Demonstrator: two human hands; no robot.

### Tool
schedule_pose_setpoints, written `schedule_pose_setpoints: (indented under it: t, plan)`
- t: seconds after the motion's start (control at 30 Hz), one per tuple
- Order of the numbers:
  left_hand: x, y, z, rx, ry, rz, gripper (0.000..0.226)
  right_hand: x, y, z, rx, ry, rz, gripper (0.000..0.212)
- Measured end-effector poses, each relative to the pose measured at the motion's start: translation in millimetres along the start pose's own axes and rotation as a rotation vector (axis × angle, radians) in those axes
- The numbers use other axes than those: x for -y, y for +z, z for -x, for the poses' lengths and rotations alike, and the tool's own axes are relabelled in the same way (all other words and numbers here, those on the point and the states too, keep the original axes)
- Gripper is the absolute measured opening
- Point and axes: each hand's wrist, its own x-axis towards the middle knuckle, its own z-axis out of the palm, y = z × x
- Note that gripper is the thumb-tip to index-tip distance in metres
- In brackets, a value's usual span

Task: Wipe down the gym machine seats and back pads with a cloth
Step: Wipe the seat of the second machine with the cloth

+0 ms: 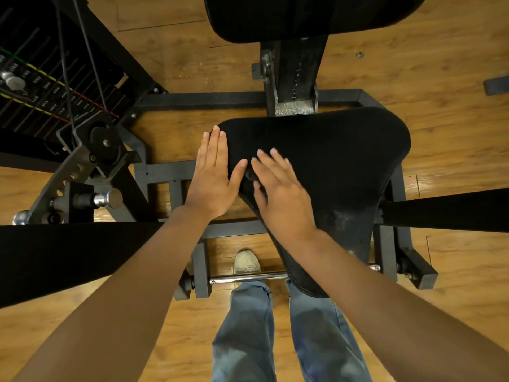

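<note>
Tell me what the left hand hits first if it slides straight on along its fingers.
The left hand lies flat at the black seat pad's left edge, fingers pointing up-frame. Just past the fingertips the pad ends; next in line is bare wooden floor, then the black frame crossbar, both seemingly lower, though depth is unclear.

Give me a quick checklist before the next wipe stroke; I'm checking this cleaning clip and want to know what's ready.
1. Cloth in hand: cannot tell; no cloth stands out against the black seat.
2. Left hand steadying the seat: ok, fingers straight, flat on its left edge.
3. Right hand on the seat: ok, fingers spread on the pad, slightly blurred.
4. Seat fully wiped: not ok, pale scuffing shows near its front.
5. Back pad reachable: ok, unobstructed beyond the seat.
6. Footing: ok, shoe flat on the wooden floor.
</note>
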Motion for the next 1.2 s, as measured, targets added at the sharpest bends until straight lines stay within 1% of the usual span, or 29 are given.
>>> schedule_pose_setpoints:
  t: [0.07, 0.13, 0.2, 0.3, 0.37, 0.43, 0.53, 0.63, 0.7, 0.8, 0.93, 1.1, 1.2]
  plan:
    - [-0.9, 0.0, -0.4, 0.004, -0.012, 0.008, 0.074, -0.1, -8.3, 29.4, 0.010, -0.125, 0.079, 0.048]
    - [-1.9, 0.2, -1.2, 0.000, -0.023, 0.007, 0.074, -2.9, -15.9, 56.8, 0.055, -0.243, 0.155, 0.051]
    - [-2.9, 0.5, -1.3, -0.005, -0.028, -0.002, 0.074, -7.3, -16.4, 65.6, 0.070, -0.289, 0.180, 0.050]
    - [-2.8, -0.4, -0.8, -0.002, -0.031, -0.013, 0.074, -10.7, -11.8, 49.5, 0.058, -0.308, 0.177, 0.043]
    - [-1.7, -1.7, -0.5, 0.008, -0.033, -0.018, 0.074, -15.5, -7.7, 30.5, 0.025, -0.280, 0.143, 0.041]
    - [-1.9, -1.8, -0.4, 0.014, -0.026, -0.025, 0.075, -20.6, -5.6, 12.7, -0.011, -0.199, 0.098, 0.040]
    - [-3.2, -1.8, -1.4, 0.012, -0.026, -0.035, 0.075, -23.1, -5.9, 0.5, -0.017, -0.116, 0.041, 0.039]
    - [-3.6, -1.9, -1.1, 0.009, -0.028, -0.043, 0.075, -21.4, -14.3, 19.7, -0.003, -0.121, 0.056, 0.039]
    - [-3.9, -2.1, -1.3, 0.013, -0.030, -0.040, 0.075, -21.9, -23.3, 46.2, -0.001, -0.168, 0.091, 0.038]
    - [-4.1, -2.0, -1.0, 0.009, -0.040, -0.047, 0.074, -26.5, -31.1, 73.6, 0.011, -0.211, 0.076, 0.039]
    - [-4.4, -3.4, -0.6, 0.012, -0.033, -0.062, 0.075, -35.8, -20.1, 48.1, -0.007, -0.213, 0.049, 0.037]
    - [-6.4, -2.5, 1.0, -0.029, -0.025, -0.165, 0.075, -40.0, -7.3, 0.1, -0.036, -0.057, -0.008, 0.033]
    - [-10.4, -1.0, 0.5, -0.041, -0.054, -0.191, 0.075, -39.4, -13.3, 4.4, -0.008, -0.046, -0.024, 0.036]
